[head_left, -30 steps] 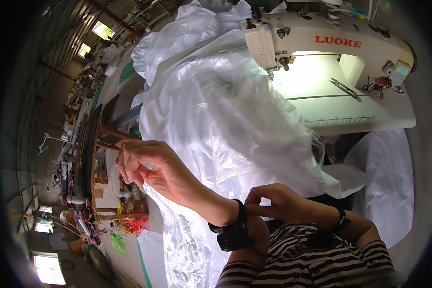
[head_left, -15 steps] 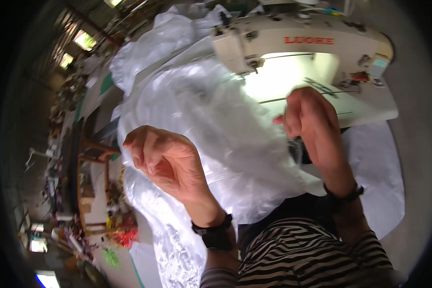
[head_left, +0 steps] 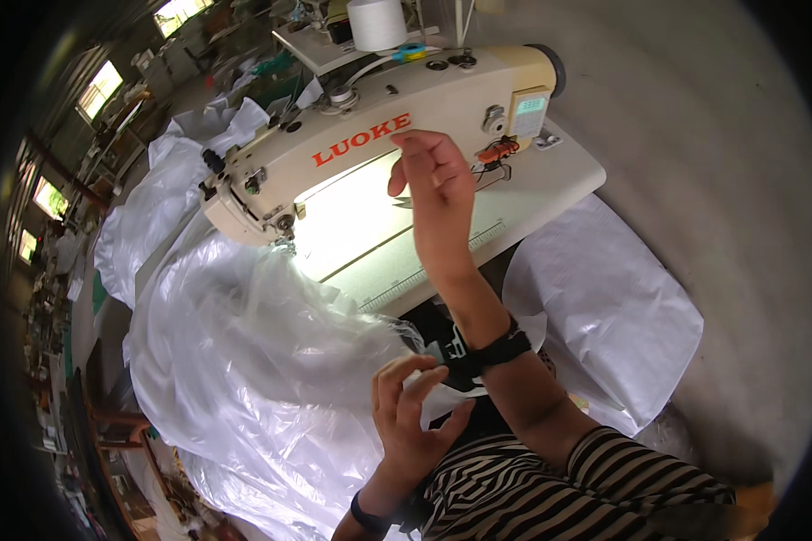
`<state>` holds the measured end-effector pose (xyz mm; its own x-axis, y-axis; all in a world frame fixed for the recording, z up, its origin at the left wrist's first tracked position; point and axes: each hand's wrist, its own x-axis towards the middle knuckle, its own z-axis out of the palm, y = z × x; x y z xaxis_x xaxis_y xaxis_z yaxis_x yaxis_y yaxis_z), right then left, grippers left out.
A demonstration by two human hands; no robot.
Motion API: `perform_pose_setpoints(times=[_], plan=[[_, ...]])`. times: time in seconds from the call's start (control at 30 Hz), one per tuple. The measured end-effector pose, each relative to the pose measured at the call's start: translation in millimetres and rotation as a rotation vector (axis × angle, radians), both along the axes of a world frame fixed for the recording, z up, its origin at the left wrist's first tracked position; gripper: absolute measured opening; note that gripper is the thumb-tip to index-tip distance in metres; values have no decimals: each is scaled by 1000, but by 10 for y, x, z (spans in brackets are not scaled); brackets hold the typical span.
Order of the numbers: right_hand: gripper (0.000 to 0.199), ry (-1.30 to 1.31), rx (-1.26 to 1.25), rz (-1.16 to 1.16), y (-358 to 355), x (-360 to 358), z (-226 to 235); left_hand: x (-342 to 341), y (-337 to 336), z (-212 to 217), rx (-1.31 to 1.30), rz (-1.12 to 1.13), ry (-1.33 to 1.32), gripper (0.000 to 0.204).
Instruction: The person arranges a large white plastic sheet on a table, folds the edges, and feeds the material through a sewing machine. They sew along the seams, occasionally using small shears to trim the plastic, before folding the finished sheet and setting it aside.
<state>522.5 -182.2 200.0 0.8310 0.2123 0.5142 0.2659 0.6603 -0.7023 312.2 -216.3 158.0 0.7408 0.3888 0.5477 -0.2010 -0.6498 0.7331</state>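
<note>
My right hand [head_left: 438, 180] is raised in front of the white sewing machine [head_left: 361, 135], its fingers loosely bent and the thumb apart, with nothing seen in them. A dark pointed tool [head_left: 404, 204] shows beside it over the machine bed, partly hidden by the hand. Lower down, my left hand [head_left: 410, 419] has its fingers curved and its thumb spread away. Its fingertips are close to the buckle of the black wristband [head_left: 501, 350] on my right wrist; I cannot tell whether they touch. Thin translucent white sheeting [head_left: 244, 361] lies bunched under the machine's needle end and to its left, extending behind my left hand.
A white thread cone [head_left: 376, 25] stands behind the machine. At the right, a white sheet [head_left: 604, 307] hangs below the bed's edge. Wooden furniture [head_left: 117, 428] stands at the left, beside the sheeting. Grey floor [head_left: 677, 153] lies to the right.
The view has turned, so the machine sits further left. My left hand has come across from over the sheeting to beside my right wrist. My right hand is still raised before the machine.
</note>
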Motion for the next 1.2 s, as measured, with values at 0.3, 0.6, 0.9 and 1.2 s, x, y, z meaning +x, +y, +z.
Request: perform_pose_setpoints(times=[0.3,0.6,0.9,1.2], plan=[[10,-296,-328,-273,53,-67,-79,303,-68,224,306,35,133,32],[6,-344,-478,-308,45,-30,-77,301,208,-73,273,-242,71,29],[5,-590,-533,-453,117,-82,-118,266,242,-52,170,-290,94,27],[5,-692,-551,-467,162,-154,-143,220,233,4,59,-295,119,32]])
